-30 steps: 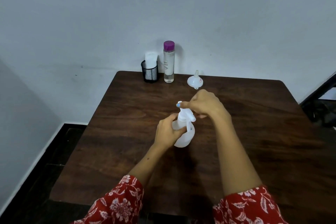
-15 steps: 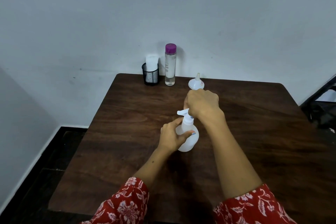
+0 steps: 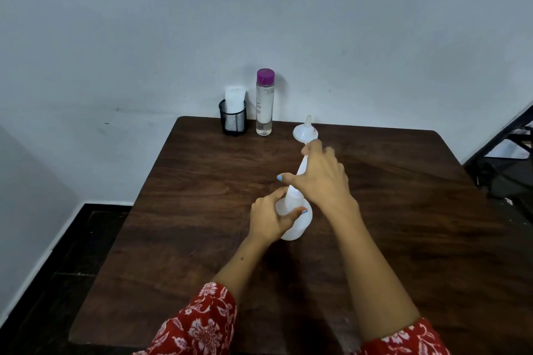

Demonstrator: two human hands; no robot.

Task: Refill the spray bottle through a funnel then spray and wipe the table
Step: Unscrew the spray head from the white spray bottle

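Now my left hand [image 3: 266, 217] grips the bottle [image 3: 297, 220] mid-counter; my right hand [image 3: 320, 176] clasps its sprayer [image 3: 302, 166], just short of the funnel [image 3: 304, 132]. Lifting carelessly could topple bottle or funnel.

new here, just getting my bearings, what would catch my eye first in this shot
At the middle of the dark wooden table, the left hand grips a white spray bottle while the right hand holds its spray head. At the far edge stand a purple-capped bottle, a black mesh cup and a white funnel.
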